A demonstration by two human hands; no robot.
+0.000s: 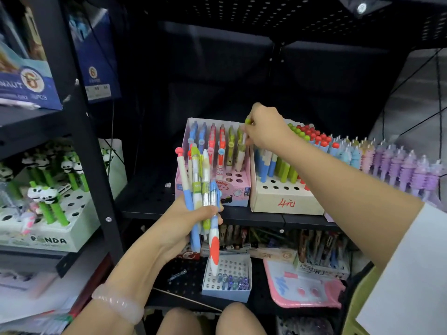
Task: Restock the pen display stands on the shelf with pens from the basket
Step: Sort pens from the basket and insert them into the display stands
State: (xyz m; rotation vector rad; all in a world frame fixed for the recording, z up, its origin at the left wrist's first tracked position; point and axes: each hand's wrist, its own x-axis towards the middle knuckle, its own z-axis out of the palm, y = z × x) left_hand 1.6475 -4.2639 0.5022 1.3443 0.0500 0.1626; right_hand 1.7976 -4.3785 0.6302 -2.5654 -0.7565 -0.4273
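My left hand grips a bundle of pens in blue, green, white and orange, held upright in front of the shelf edge. My right hand reaches over the pink display stand and pinches a green pen standing at the stand's back right corner. That stand holds blue, red and green pens in its rear rows; its front holes are open. To its right sits a beige stand with blue, green and red-capped pens. No basket is in view.
Purple and pastel pens fill the shelf's right end. A panda pen stand sits on the left rack behind a black post. Below are a small white holed box, a pink tray and packaged pens. My knees show at the bottom.
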